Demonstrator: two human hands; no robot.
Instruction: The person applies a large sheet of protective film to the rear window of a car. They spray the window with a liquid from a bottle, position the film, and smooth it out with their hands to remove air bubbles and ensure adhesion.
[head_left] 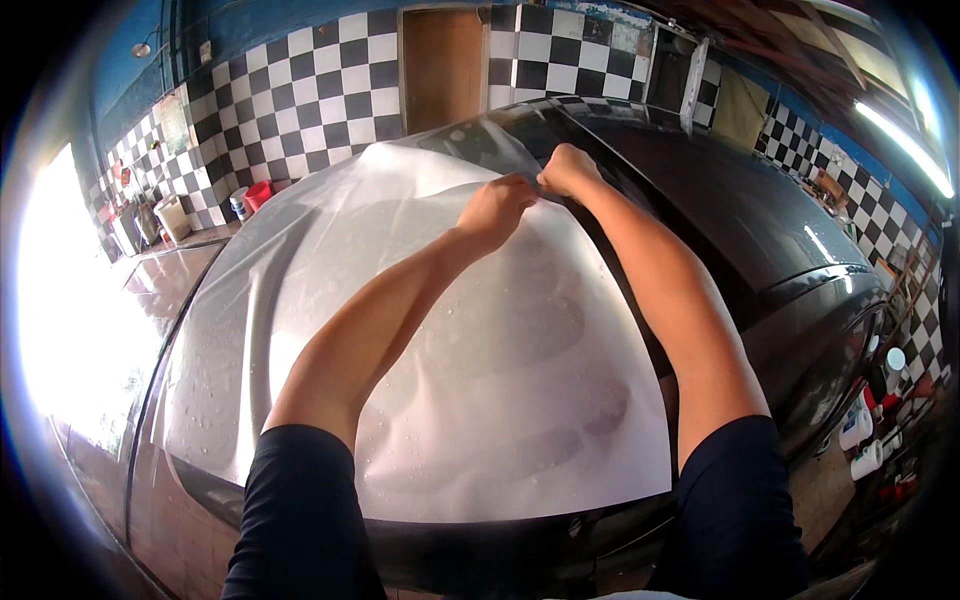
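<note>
Well, the pale sheet (490,400) already lay across the dark car panel (470,545), almost to its near edge, but wrinkles suggested only partway done. Left hand (500,210) and right hand (568,170) seemed pinched on it, nearly together.

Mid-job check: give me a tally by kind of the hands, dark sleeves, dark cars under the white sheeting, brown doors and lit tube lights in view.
Hands, left hand and right hand: 2
Dark sleeves, left sleeve and right sleeve: 2
Dark car under white sheeting: 1
Brown door: 1
Lit tube light: 1
Total: 7
</note>
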